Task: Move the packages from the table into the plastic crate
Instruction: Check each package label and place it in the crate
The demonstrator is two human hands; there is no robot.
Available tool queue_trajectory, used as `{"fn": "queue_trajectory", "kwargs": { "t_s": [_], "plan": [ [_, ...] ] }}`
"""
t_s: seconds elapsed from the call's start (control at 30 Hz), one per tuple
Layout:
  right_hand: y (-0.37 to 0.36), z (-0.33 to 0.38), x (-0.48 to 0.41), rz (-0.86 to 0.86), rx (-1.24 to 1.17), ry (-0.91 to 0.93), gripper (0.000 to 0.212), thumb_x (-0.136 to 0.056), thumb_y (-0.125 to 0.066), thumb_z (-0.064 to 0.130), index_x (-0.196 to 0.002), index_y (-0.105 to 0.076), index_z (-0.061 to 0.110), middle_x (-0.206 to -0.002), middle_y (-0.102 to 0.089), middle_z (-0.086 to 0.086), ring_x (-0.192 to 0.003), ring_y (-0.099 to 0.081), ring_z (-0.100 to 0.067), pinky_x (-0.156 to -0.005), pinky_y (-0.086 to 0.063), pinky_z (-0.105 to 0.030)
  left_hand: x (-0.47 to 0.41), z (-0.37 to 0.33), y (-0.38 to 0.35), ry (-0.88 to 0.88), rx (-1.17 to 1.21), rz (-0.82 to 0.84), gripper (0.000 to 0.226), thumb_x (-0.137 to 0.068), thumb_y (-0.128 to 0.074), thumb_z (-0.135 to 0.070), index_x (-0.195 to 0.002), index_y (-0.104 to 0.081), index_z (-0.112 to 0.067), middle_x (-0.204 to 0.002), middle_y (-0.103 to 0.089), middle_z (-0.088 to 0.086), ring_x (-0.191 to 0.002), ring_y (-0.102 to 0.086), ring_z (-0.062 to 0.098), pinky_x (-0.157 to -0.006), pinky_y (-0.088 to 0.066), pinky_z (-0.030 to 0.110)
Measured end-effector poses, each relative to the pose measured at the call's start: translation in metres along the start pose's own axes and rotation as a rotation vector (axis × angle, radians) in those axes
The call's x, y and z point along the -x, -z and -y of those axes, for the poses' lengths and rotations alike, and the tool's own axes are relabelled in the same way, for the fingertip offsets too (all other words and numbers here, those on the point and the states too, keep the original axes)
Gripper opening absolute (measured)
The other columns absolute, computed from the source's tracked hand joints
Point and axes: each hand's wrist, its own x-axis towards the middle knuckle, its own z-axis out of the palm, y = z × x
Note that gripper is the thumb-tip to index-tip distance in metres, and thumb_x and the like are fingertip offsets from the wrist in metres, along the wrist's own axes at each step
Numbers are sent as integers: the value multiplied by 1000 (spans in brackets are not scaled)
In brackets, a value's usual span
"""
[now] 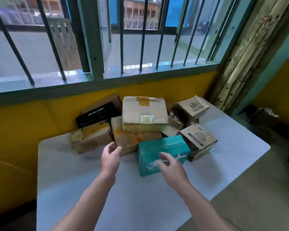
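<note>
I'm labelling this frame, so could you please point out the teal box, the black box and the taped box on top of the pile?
teal box [163, 147]: head view, top face.
black box [97, 115]: head view, printed top face.
taped box [144, 112]: head view, top face below the tape.

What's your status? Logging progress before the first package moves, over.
Left hand and right hand open, empty, either side of teal cardboard box. Brown cardboard boxes stacked behind on white table. Crate not visible.

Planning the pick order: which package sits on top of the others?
The large tan carton with brown tape on its lid; it rests atop the pile, while the rest sit lower.
</note>
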Motion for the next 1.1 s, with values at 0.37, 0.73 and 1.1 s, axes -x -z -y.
{"fn": "queue_trajectory", "kwargs": {
  "t_s": [0.37,0.73,1.1],
  "plan": [
    [-4,32,-124,266,109,264,48,-97,-52,37,-143,-47,25,-145,-50,7,-131,-47,-15,-104,-37,-26,-58,16,-58,126,-26,-183,62,-90,-68,-32,-143,-42,-15,-137,-56,8,-122,-52,27,-102,-43,43],
    [38,21,-224,330,119,199,61,-96,-50,33,-153,-29,24,-151,-39,-4,-140,-35,-27,-115,-31,-46,-54,22,-87,101,-4,-368,43,-87,-72,-15,-127,-55,-19,-109,-68,-3,-102,-63,14,-87,-51,33],
    [33,28,-225,403,-343,83,46,-92,-61,36,-136,-51,31,-123,-60,9,-110,-57,-13,-94,-51,-38,-35,-3,-63,-18,124,-465,33,-90,-66,-34,-120,-55,-22,-112,-68,2,-102,-62,17,-81,-52,32]
  ]
}}
